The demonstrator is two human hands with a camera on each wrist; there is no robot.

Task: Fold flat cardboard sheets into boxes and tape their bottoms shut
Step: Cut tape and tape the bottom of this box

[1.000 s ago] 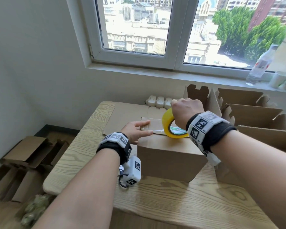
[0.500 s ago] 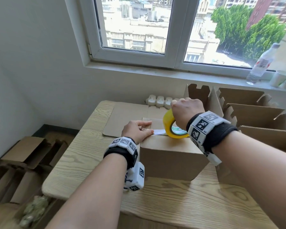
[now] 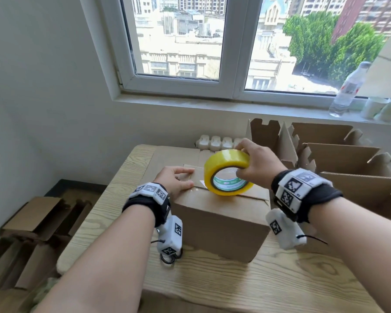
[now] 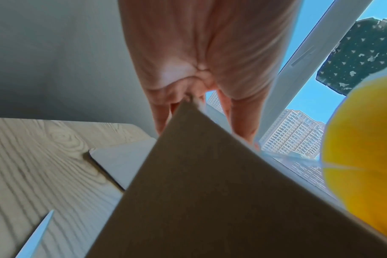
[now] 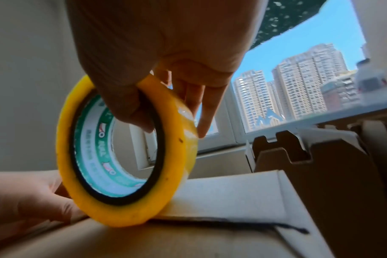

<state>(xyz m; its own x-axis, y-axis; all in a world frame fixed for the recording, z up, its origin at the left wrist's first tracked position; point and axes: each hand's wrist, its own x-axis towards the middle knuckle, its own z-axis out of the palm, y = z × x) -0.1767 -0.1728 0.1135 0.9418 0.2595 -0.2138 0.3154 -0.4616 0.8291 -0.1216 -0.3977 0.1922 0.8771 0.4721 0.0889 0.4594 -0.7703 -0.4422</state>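
Note:
A folded brown cardboard box [image 3: 221,224] stands on the wooden table [image 3: 269,283] with its closed flaps up. My left hand [image 3: 184,178] lies flat on the top's left end, fingers straight, pressing by the seam. My right hand [image 3: 244,161] grips a yellow tape roll [image 3: 227,172], thumb through the core, and the roll stands on edge on the seam. The left wrist view shows the box's corner [image 4: 210,192] under my palm [image 4: 199,52], with the tape roll [image 4: 360,157] to the right. In the right wrist view the roll [image 5: 126,157] rests on the box [image 5: 188,240].
Several folded open boxes [image 3: 336,166] crowd the table's right side. A flat cardboard sheet [image 3: 174,158] and a white moulded tray [image 3: 217,142] lie behind the box. A bottle [image 3: 348,89] and cups [image 3: 375,107] stand on the sill. More cardboard [image 3: 32,222] lies on the floor at left.
My right hand has drawn the tape roll rightward along the seam and turned it so its side faces me. The left hand stays pressed on the left end.

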